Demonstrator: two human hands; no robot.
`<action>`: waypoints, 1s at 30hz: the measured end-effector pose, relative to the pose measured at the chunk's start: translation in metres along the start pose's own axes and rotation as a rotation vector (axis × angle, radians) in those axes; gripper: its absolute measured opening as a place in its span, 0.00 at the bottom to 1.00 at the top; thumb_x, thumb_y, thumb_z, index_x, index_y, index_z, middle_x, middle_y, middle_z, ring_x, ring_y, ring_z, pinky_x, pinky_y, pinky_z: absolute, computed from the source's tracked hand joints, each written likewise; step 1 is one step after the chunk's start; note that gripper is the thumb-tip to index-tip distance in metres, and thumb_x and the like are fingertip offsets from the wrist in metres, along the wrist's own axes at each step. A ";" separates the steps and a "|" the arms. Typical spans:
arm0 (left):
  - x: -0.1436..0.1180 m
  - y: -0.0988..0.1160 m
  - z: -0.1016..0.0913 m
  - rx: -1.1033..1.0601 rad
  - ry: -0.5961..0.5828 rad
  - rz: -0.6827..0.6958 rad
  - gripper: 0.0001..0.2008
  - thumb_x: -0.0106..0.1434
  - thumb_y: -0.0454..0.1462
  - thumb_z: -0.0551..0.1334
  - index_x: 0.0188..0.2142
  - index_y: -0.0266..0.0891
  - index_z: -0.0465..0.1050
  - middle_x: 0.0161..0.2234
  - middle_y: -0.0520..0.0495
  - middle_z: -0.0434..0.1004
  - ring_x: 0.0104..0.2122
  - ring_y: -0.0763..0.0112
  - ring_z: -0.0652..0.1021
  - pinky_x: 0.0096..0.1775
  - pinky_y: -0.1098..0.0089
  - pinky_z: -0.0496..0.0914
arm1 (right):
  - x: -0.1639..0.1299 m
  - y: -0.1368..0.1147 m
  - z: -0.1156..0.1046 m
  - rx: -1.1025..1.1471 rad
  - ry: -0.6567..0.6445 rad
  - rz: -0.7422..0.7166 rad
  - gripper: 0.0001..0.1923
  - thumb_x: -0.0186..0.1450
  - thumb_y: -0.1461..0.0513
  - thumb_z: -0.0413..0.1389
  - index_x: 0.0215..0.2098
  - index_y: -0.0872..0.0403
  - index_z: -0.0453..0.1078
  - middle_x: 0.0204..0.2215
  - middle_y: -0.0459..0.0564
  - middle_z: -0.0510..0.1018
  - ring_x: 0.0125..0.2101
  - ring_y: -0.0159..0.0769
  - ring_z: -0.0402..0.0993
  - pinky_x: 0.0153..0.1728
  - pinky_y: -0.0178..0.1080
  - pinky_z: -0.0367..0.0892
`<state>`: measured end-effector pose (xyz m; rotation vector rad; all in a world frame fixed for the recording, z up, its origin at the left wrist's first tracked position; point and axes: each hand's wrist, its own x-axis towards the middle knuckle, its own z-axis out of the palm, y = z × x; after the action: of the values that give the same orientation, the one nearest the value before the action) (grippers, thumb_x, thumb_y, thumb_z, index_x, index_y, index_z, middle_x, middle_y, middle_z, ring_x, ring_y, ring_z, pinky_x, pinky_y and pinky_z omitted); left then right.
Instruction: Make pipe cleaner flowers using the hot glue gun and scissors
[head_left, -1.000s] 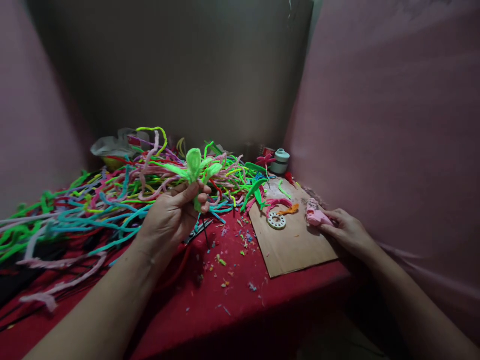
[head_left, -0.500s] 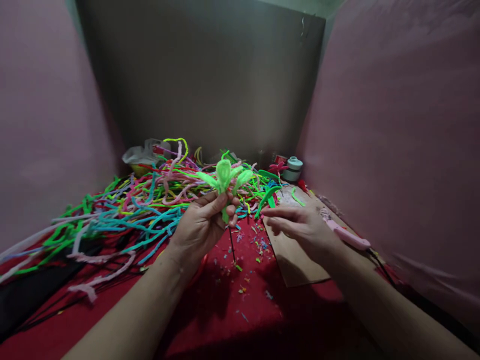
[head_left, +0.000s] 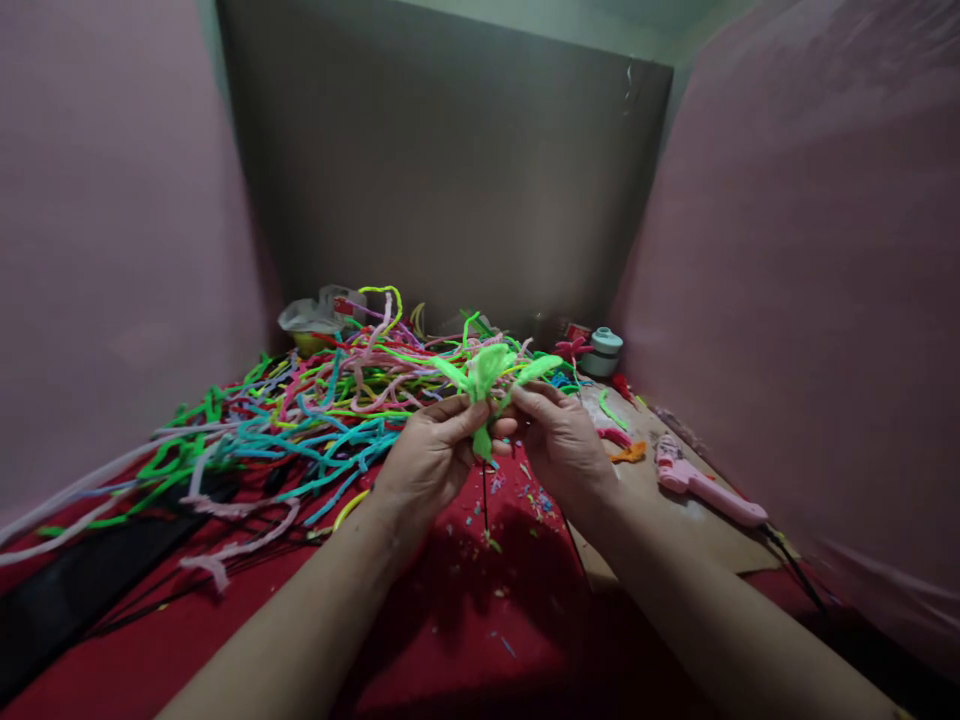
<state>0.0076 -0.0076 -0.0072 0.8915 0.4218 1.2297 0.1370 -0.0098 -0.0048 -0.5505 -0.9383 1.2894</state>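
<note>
In the middle of the head view is a bright green pipe-cleaner flower (head_left: 489,368) with several looped petals spread outward. Its thin dark stem (head_left: 485,505) points down over the red cloth. My left hand (head_left: 431,450) is closed around the flower's base, thumb in front. From the other side, my right hand (head_left: 566,445) pinches the right-hand petal near its base between thumb and fingers. The two hands are close together, and the petals partly cover the fingertips.
A heap of coloured pipe cleaners (head_left: 330,400) spreads behind and to the left. On the right, a pink glue gun (head_left: 709,488) lies on a cardboard sheet (head_left: 675,545), its cord trailing right. A pale blue-green container (head_left: 605,352) stands at the back. Scraps litter the red cloth (head_left: 465,620).
My right hand has moved left to the flower and closed on a petal; before, it was apart over the cardboard. My left hand keeps its hold. The view has shifted slightly.
</note>
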 end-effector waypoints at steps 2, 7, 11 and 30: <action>0.000 0.001 0.002 0.078 0.067 0.044 0.07 0.50 0.32 0.68 0.29 0.31 0.75 0.27 0.45 0.78 0.25 0.70 0.78 0.25 0.72 0.74 | -0.005 -0.005 -0.002 -0.093 0.073 -0.144 0.05 0.53 0.64 0.63 0.23 0.56 0.71 0.17 0.40 0.69 0.18 0.24 0.63 0.21 0.30 0.60; -0.003 -0.001 0.006 0.306 0.214 0.192 0.10 0.48 0.37 0.69 0.27 0.32 0.73 0.24 0.49 0.76 0.22 0.73 0.76 0.28 0.71 0.72 | -0.024 -0.022 0.006 -0.492 0.030 -0.297 0.05 0.55 0.65 0.60 0.21 0.56 0.71 0.19 0.41 0.68 0.21 0.25 0.61 0.25 0.32 0.60; -0.009 -0.004 0.006 0.610 0.184 0.315 0.09 0.53 0.39 0.65 0.26 0.35 0.71 0.23 0.53 0.73 0.24 0.76 0.72 0.29 0.75 0.68 | -0.031 -0.025 0.016 -0.635 0.016 -0.287 0.04 0.55 0.65 0.59 0.23 0.56 0.72 0.19 0.41 0.68 0.21 0.25 0.59 0.24 0.33 0.59; -0.011 -0.001 0.002 1.320 0.046 0.392 0.06 0.60 0.35 0.53 0.27 0.39 0.64 0.21 0.54 0.64 0.21 0.75 0.63 0.26 0.75 0.58 | -0.016 -0.011 -0.001 -0.797 -0.044 -0.206 0.05 0.55 0.65 0.56 0.22 0.55 0.72 0.16 0.40 0.64 0.19 0.26 0.55 0.23 0.33 0.55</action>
<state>0.0063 -0.0181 -0.0092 2.1337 1.1924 1.2535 0.1435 -0.0278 -0.0011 -1.0055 -1.5081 0.7081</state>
